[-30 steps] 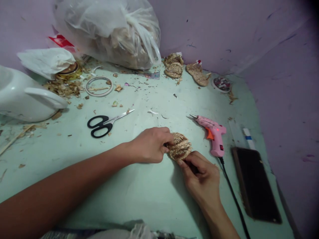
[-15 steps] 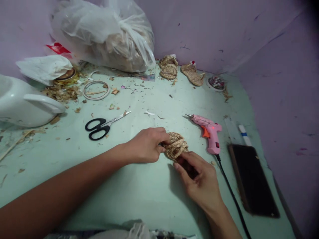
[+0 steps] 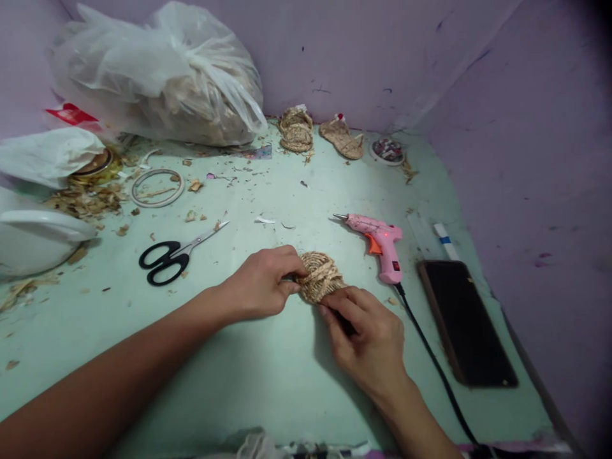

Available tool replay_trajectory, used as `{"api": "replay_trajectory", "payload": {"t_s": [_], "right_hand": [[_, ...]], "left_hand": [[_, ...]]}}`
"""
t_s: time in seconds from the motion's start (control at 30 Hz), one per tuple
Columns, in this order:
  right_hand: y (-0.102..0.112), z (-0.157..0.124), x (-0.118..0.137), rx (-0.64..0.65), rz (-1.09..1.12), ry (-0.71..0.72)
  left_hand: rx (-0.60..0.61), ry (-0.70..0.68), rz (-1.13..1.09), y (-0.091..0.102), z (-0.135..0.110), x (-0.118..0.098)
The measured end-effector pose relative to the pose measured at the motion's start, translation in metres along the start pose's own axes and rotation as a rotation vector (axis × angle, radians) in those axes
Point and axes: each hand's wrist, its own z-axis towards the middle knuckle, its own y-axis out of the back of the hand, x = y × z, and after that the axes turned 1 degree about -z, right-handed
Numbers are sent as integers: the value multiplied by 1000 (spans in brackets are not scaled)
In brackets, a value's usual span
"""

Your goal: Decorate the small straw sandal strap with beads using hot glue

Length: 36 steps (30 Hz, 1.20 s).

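A small slipper of coiled, braided straw [image 3: 319, 275] is held between my two hands, just above the green tabletop. Fingers and thumb of my left hand [image 3: 268, 280] pinch its left edge. My right hand [image 3: 366, 328] grips its lower right side, and the palm and fingers hide that end. To the right lies a pink glue gun [image 3: 375, 239] with an orange trigger and a lit red light. Black-handled scissors [image 3: 184, 254] rest to the left, with blades pointing away.
A stuffed plastic bag [image 3: 167, 83] leans on the back wall. Beside it are a straw slipper pair [image 3: 295, 131] [image 3: 343, 135] and a small dish of bits [image 3: 387, 152]. A tape ring [image 3: 157, 187], white jug [image 3: 41, 239], straw scraps, phone [image 3: 471, 322] and black cord [image 3: 433, 350] surround the work.
The view has shifted, so everything on the table sits further left. My right hand has closed in on the slipper's lower edge, its fingers nearer together; my left keeps its pinch.
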Motion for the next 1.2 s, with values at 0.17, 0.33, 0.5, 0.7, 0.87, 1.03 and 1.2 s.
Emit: {"api": "replay_trajectory", "payload": {"t_s": [0.17,0.33,0.5,0.7,0.87,1.03,1.2], "right_hand": [[0,0,-2,31,64,7],[-3,0,-5,8,136,-22],[-3,-1,-6,-24,167,-25],[3,-3,-4,-8,183,-59],[6,-8,-3,-118,123,-65],[10,-17,-11,-252,251,-263],[13,-22,-15,-507,376,-438]], "left_hand": [[-12,-6,-3,0,1,0],[-14,6,-8,0,1,0],[-8,9,-6,0,0,1],[11,16,-13,2,0,1],[11,18,-11,2,1,-1],[21,10,-2,2,2,-1],[-5,-22,-11,2,1,-1]]}}
